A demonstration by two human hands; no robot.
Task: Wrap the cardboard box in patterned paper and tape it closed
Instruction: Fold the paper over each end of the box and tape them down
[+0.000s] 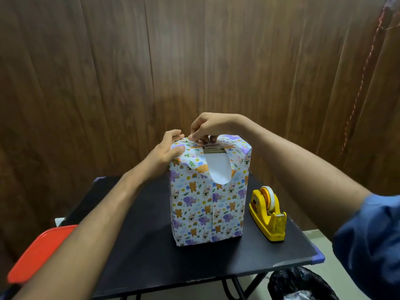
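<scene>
A red plastic lid [41, 252] juts over the near left edge of the black table [151, 252], and a black bag [300, 284] sits below its near right corner, with bare tabletop around the upright box [207, 204]. The box, in glossy animal-print paper [192, 213], stands mid-table just left of a yellow tape dispenser [267, 215]. The left hand [166, 152] presses flat, fingers straight, on the top left corner; the right hand [207, 126], wrist arched, pinches the top fold before the wood-panel wall [194, 50].

one head-worn view looks forward and down, close over the black table [138, 252], facing a wood-panelled wall [108, 72].
</scene>
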